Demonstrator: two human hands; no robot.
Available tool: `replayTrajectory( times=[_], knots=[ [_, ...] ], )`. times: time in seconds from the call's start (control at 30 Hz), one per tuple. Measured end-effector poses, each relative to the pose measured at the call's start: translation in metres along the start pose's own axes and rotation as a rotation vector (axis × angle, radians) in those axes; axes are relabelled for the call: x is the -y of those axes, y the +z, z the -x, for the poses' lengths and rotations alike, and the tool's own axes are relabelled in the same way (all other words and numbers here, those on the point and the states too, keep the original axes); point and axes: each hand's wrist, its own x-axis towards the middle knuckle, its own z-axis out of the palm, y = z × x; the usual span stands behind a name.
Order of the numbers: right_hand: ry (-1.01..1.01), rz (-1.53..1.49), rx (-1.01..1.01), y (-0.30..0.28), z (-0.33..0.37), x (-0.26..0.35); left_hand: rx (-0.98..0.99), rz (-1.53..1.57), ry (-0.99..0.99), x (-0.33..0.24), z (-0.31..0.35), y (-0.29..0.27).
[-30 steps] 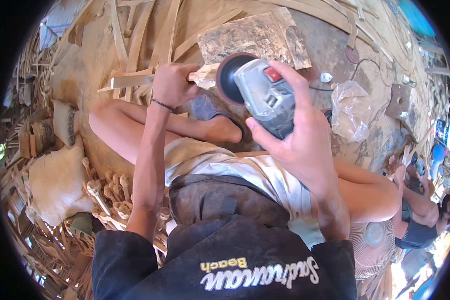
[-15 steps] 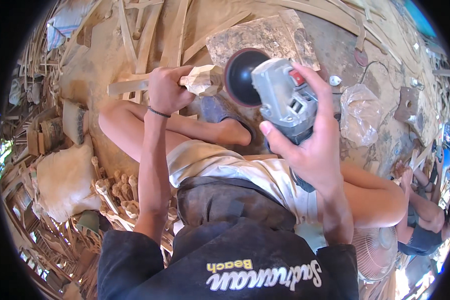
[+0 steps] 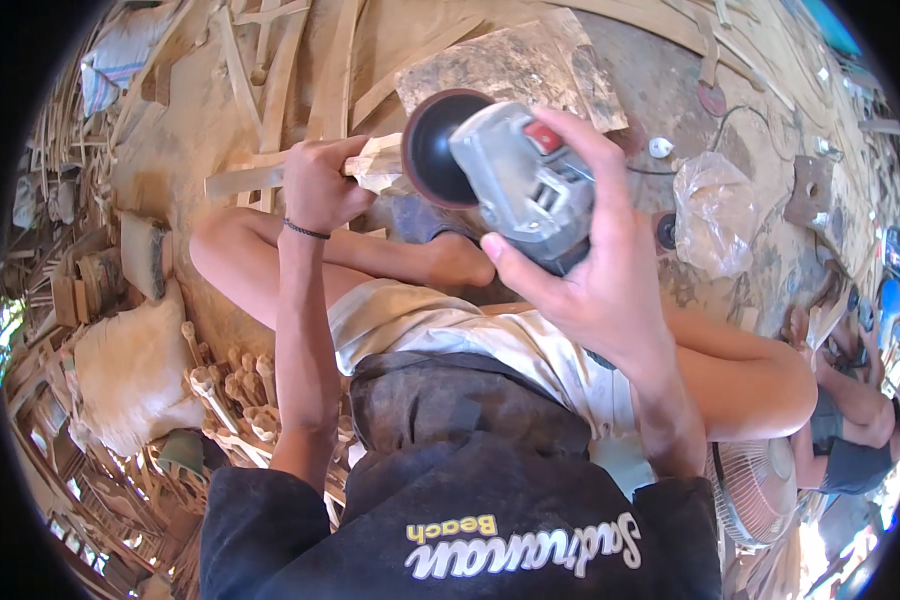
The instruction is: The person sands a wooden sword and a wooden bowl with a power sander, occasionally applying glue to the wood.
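Observation:
My left hand (image 3: 322, 185) is wrapped round a pale carved wooden stick (image 3: 245, 181). The stick's faceted, knob-like end (image 3: 378, 163) sticks out to the right of my fist. My right hand (image 3: 610, 290) grips a grey angle grinder (image 3: 520, 175) with a red switch. On the grinder sits a round dark disc (image 3: 445, 150) with a reddish-brown rim. In this view the disc's left edge overlaps the knob's right side, and whether they touch I cannot tell. Part of the grinder's handle is hidden by my right hand.
A worn board (image 3: 520, 65) lies on the floor beyond the disc, beside long wooden strips (image 3: 335, 70). Several carved sticks (image 3: 245, 385) are piled by my left arm. At right are a clear plastic bag (image 3: 715, 215), a fan (image 3: 750, 490) and another person (image 3: 850, 410).
My right hand has moved the grinder to the left, bringing its disc over the knob's right side. My left hand with the stick has shifted slightly left.

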Motion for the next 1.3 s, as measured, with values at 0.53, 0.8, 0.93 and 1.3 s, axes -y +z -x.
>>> replayTrajectory(
  times=[0.53,0.8,0.93,1.3],
  knots=[
    [0.209,0.081,-0.407,-0.059,0.002,-0.058,0.018,-0.155,-0.121,0.022,-0.031,0.145],
    [0.258,0.043,-0.456,-0.063,0.005,-0.063,-0.541,-0.035,-0.548,0.11,0.011,0.125],
    [0.328,0.013,-0.492,-0.066,0.0,-0.069,-0.935,0.857,-1.647,0.207,0.001,0.108],
    [0.292,0.058,-0.514,-0.057,0.005,-0.092,-1.413,0.97,-1.55,0.182,-0.049,0.096]
  ],
)
